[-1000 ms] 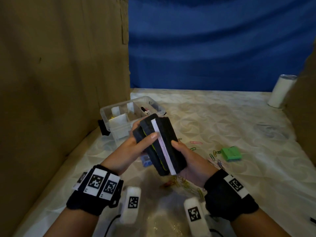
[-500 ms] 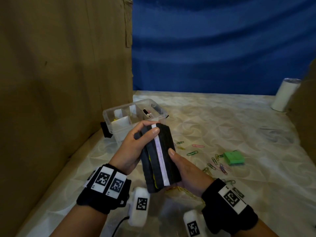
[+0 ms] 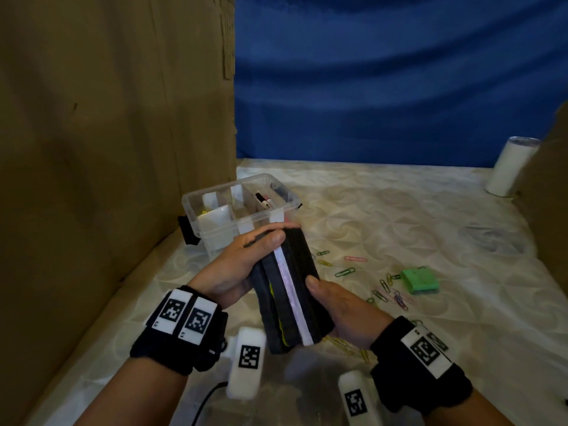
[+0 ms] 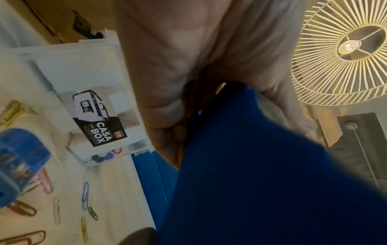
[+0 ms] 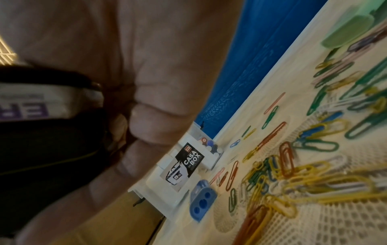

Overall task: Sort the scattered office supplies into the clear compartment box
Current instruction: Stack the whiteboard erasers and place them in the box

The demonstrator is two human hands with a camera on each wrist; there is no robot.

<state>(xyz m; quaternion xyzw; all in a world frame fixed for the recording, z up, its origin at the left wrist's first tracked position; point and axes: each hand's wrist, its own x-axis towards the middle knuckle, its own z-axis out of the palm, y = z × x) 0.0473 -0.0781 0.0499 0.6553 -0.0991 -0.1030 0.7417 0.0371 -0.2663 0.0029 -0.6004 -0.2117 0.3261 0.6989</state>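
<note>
Both hands hold one stack of black board erasers (image 3: 292, 290) with a white stripe, just above the table in the head view. My left hand (image 3: 242, 265) grips the stack's far end and left side, thumb on top. My right hand (image 3: 338, 312) cups the near right side, thumb on the top face. In the right wrist view the dark stack (image 5: 41, 149) lies against the curled fingers. The clear compartment box (image 3: 212, 232) stands just beyond the stack, with markers (image 3: 264, 201) in one far compartment. Coloured paper clips (image 3: 387, 290) lie scattered to the right.
A green block (image 3: 420, 281) lies among the clips. A blue sharpener (image 5: 202, 203) sits by the box's front wall (image 5: 167, 182). A cardboard wall (image 3: 107, 149) stands close on the left, another (image 3: 550, 195) on the right, with a white cylinder (image 3: 510, 166) at the back right.
The stack has turned more lengthwise and moved a little toward the box. My left thumb has slid to its far end; my right hand still supports the near side.
</note>
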